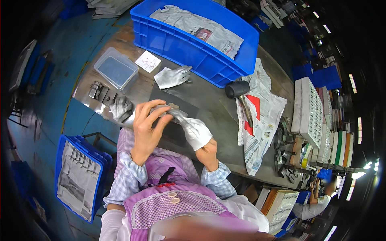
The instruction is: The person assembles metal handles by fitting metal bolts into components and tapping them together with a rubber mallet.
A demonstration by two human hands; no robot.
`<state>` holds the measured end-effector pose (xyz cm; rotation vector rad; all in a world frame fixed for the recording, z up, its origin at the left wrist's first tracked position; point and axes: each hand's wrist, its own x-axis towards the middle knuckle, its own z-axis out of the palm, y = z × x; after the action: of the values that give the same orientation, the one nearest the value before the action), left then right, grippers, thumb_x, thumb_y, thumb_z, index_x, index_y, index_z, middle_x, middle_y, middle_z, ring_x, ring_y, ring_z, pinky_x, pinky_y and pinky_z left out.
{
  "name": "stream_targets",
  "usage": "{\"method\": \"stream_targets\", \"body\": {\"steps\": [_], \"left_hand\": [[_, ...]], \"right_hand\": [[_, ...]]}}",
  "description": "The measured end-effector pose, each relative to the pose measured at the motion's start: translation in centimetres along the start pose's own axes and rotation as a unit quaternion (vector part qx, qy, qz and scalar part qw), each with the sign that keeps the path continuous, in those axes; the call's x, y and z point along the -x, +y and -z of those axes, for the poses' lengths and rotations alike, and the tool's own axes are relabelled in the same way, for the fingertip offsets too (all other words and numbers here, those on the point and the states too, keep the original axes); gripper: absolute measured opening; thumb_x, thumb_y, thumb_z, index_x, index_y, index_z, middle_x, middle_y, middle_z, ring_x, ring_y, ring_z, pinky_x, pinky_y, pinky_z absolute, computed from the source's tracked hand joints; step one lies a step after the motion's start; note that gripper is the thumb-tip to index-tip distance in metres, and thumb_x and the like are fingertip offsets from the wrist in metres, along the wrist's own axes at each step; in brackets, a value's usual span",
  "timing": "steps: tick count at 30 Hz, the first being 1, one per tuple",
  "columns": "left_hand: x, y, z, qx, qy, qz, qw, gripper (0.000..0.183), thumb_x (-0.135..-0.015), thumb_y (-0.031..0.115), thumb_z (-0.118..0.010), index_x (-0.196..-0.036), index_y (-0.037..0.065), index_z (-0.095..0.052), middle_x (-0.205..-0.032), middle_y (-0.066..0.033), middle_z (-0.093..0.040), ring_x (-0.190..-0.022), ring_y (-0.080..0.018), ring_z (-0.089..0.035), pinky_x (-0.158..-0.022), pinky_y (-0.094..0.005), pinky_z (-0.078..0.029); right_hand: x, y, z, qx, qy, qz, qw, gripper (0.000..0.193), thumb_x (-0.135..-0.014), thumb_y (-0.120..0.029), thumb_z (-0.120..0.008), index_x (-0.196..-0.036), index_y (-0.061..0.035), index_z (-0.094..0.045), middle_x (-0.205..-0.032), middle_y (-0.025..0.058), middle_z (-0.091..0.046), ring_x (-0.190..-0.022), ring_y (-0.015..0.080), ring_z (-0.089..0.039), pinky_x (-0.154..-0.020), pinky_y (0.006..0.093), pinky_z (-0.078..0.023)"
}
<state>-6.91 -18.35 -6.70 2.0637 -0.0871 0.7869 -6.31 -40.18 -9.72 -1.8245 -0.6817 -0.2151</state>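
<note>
A white work glove with grey, soiled fingers is stretched between my two hands over the near edge of the table. My left hand is bare and pinches the glove's finger end between thumb and fingertips. At the other end, my right hand is closed on the white cuff; part of its fingers is hidden behind the cloth. A second work glove lies farther back on the table. Beside my left hand is a crumpled grey cloth or glove; which one, I cannot tell.
A large blue crate lined with newspaper stands at the back. A clear plastic box, a white paper slip and metal blocks sit at left. To the right are a black-headed mallet and newspaper. A person works far right.
</note>
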Motion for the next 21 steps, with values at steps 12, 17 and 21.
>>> {"method": "stream_targets", "body": {"steps": [12, 17, 21], "left_hand": [[2.6, 1.6, 0.4, 0.204, -0.107, -0.014, 0.973, 0.019, -0.073, -0.009, -0.078, -0.089, 0.001, -0.076, -0.091, -0.0101, -0.072, -0.081, -0.0227, -0.069, -0.071, -0.0317, -0.055], [3.5, 3.0, 0.4, 0.169, -0.108, -0.147, 0.969, 0.028, -0.068, -0.007, -0.077, -0.094, 0.002, -0.077, -0.097, -0.01, -0.074, -0.085, -0.0271, -0.071, -0.072, -0.0352, -0.059], [4.0, 3.7, 0.1, 0.158, -0.147, -0.242, 0.946, 0.04, -0.066, -0.003, -0.073, -0.107, -0.002, -0.074, -0.108, -0.0134, -0.072, -0.093, -0.0296, -0.071, -0.078, -0.0376, -0.06]], "right_hand": [[-4.6, -3.5, -0.1, 0.026, -0.1, 0.097, 0.99, 0.036, -0.082, 0.003, -0.064, -0.116, 0.003, -0.073, -0.131, 0.0241, -0.068, -0.128, 0.0436, -0.061, -0.112, 0.0552, -0.042], [-0.3, -2.0, -0.9, -0.004, 0.032, 0.033, 0.999, 0.026, -0.082, 0.004, -0.064, -0.106, 0.0038, -0.075, -0.112, 0.0206, -0.075, -0.11, 0.0397, -0.07, -0.1, 0.0485, -0.052], [3.7, 1.2, -2.0, -0.074, 0.154, -0.12, 0.978, 0.016, -0.086, 0.007, -0.065, -0.098, 0.0061, -0.075, -0.094, 0.0122, -0.078, -0.086, 0.023, -0.075, -0.078, 0.0363, -0.059]]}}
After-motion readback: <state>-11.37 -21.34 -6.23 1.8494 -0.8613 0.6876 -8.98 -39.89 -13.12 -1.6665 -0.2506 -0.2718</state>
